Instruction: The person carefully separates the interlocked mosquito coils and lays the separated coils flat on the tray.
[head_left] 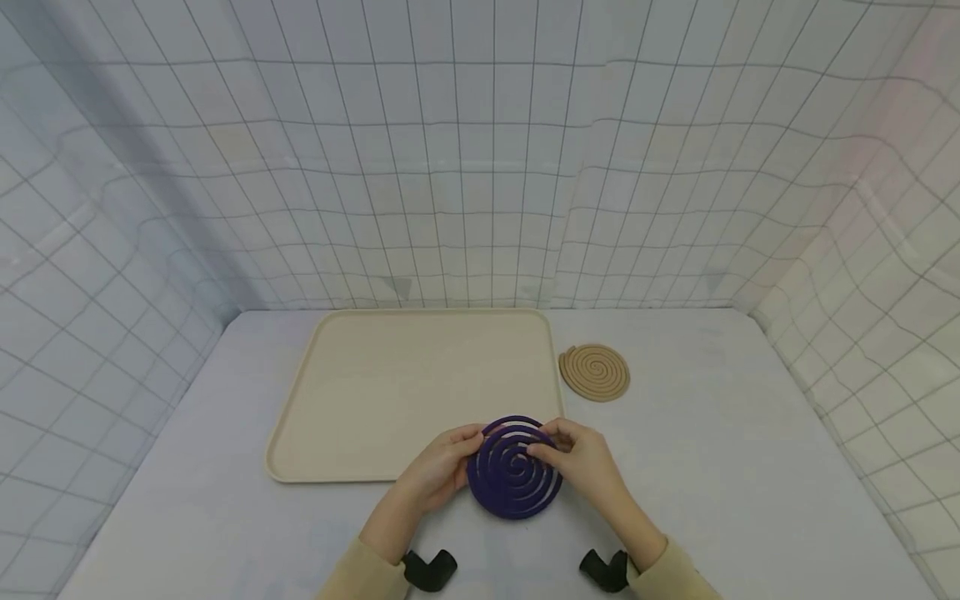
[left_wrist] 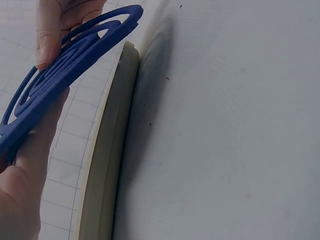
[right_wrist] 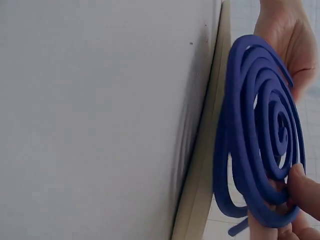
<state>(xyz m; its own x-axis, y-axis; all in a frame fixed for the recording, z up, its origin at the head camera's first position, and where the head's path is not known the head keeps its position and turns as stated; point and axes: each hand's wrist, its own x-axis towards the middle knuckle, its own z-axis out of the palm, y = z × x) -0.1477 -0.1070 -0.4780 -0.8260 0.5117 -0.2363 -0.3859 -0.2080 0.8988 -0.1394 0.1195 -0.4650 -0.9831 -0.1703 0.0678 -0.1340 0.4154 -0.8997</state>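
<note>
By the near right corner of the tray point(head_left: 420, 387), we hold up the blue coil point(head_left: 517, 465), left hand point(head_left: 439, 468) gripping its left edge, right hand point(head_left: 588, 467) pinching its right side; beyond lies a tan coil point(head_left: 595, 372).

Legible markings, three views

I can read no text, label, brand, number or sign in the head view or either wrist view, whether on the blue-violet spiral point(head_left: 517, 465), tan spiral point(head_left: 595, 372), tray point(head_left: 435, 375) or desk point(head_left: 712, 442).
</note>
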